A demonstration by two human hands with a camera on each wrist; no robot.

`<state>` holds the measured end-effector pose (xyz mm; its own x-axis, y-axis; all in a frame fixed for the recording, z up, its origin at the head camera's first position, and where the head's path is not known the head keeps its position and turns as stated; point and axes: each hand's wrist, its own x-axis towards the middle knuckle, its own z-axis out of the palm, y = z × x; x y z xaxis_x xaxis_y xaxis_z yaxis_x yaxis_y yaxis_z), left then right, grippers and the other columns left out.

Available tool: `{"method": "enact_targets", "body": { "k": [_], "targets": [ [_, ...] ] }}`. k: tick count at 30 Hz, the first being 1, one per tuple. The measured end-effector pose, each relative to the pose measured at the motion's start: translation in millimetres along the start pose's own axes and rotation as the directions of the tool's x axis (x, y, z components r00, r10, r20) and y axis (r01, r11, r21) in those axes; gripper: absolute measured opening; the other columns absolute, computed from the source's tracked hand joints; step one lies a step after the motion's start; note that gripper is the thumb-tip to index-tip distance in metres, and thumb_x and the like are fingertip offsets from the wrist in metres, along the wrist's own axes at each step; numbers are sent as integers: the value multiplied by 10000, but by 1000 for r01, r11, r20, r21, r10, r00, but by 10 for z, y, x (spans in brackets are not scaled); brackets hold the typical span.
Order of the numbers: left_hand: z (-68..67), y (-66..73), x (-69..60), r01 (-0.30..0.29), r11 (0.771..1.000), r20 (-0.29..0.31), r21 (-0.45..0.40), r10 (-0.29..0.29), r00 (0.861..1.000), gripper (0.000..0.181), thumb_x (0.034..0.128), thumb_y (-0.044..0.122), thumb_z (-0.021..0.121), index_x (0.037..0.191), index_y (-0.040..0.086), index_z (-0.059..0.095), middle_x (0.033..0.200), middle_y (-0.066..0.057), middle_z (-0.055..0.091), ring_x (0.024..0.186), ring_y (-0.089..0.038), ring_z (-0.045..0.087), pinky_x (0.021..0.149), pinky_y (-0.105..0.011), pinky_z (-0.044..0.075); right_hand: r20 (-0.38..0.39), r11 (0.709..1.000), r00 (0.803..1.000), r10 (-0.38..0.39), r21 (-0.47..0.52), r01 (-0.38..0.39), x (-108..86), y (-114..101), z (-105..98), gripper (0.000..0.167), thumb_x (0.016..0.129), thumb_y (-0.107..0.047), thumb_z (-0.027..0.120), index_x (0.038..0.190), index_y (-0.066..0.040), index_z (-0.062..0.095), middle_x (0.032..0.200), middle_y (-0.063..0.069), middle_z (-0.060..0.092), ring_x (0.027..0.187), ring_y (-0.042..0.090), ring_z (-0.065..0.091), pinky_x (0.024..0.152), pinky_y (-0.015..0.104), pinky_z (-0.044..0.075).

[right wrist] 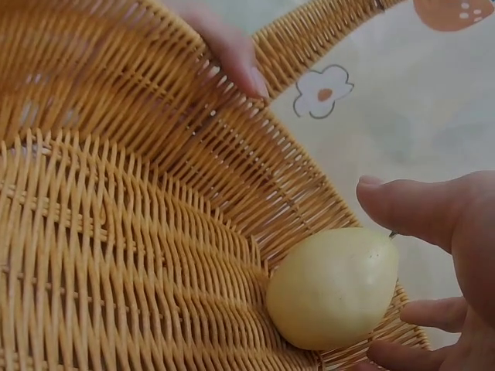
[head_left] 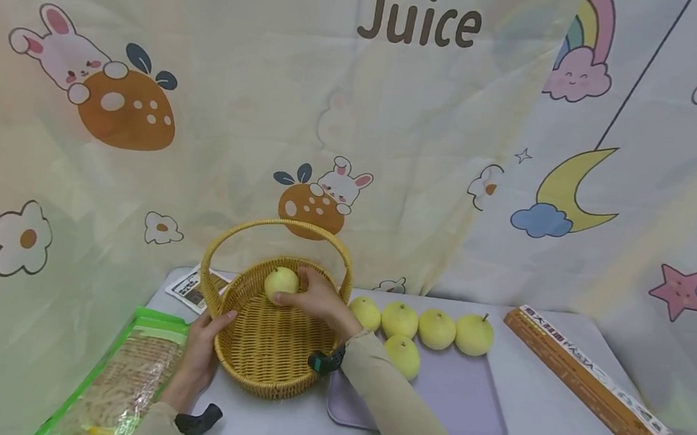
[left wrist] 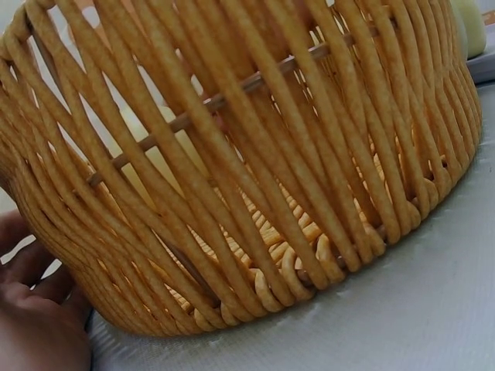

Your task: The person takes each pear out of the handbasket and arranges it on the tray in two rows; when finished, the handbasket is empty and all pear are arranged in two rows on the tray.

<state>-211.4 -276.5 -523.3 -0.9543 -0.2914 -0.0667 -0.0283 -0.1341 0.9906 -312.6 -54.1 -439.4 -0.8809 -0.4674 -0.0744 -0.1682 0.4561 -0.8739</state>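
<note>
A pale yellow pear [head_left: 280, 284] lies inside the wicker basket [head_left: 271, 351], against the far wall. My right hand [head_left: 317, 295] is over the basket beside this pear. In the right wrist view the thumb [right wrist: 402, 202] and fingers are spread apart next to the pear [right wrist: 332, 288], not curled round it. My left hand [head_left: 202, 347] grips the basket's left rim, its thumb over the edge; in the right wrist view that thumb [right wrist: 241, 62] shows near the handle's base. The left wrist view shows the basket's outer weave [left wrist: 263, 170], with the left hand [left wrist: 39, 309] against its side.
Several more pears [head_left: 437, 329] sit on a lilac tray [head_left: 462, 407] right of the basket. A long pasta box [head_left: 586, 381] lies at far right. At left are a green-edged food pack [head_left: 120, 385] and a small white packet [head_left: 190, 291] behind the basket.
</note>
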Motion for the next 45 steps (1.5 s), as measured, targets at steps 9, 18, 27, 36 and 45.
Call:
{"method": "enact_targets", "body": {
  "k": [9, 18, 27, 36, 45],
  "targets": [
    [-3, 19, 13, 20, 1000, 0, 8, -20, 1000, 610, 1068, 295, 598, 1629, 147, 409, 1564, -115, 510, 1226, -75, 635, 1016, -180, 536, -20, 999, 999, -26, 30, 27, 115, 19, 81, 777, 891, -382, 846, 1528, -77, 523, 1433, 148, 609, 1169, 285, 631, 962, 444, 567],
    [6, 14, 5, 42, 999, -5, 30, -41, 999, 632, 1064, 300, 592, 1647, 170, 383, 1593, -88, 501, 1223, -42, 627, 1002, -149, 526, -50, 999, 998, 23, 49, -20, 177, 31, 179, 735, 864, -347, 887, 1457, -94, 535, 1381, 145, 615, 1117, 281, 638, 918, 423, 565],
    [11, 28, -10, 20, 999, -4, 27, -20, 1000, 624, 1063, 279, 587, 1640, 144, 392, 1592, -121, 498, 1241, -73, 618, 1008, -147, 518, 14, 997, 1000, -24, -70, 25, 229, 78, 211, 602, 867, -380, 884, 1334, -142, 590, 1318, 83, 647, 1092, 216, 633, 908, 369, 560],
    [-5, 13, -14, 16, 999, -11, 40, -15, 1000, 609, 1067, 288, 588, 1631, 145, 407, 1573, -128, 515, 1245, -94, 634, 1008, -165, 535, 81, 987, 993, -88, -124, 98, 232, 58, 216, 727, 890, -384, 863, 1529, -218, 556, 1436, 60, 639, 1217, 220, 637, 955, 367, 576],
    [-6, 1, 8, 15, 999, -11, 30, -15, 1000, 610, 1053, 310, 618, 1615, 163, 433, 1550, -107, 528, 1199, -38, 648, 1002, -160, 537, 100, 976, 986, -136, -156, 151, 228, 48, 206, 678, 795, -367, 952, 1397, -189, 696, 1365, 30, 712, 1093, 148, 664, 842, 256, 567]
  ]
}}
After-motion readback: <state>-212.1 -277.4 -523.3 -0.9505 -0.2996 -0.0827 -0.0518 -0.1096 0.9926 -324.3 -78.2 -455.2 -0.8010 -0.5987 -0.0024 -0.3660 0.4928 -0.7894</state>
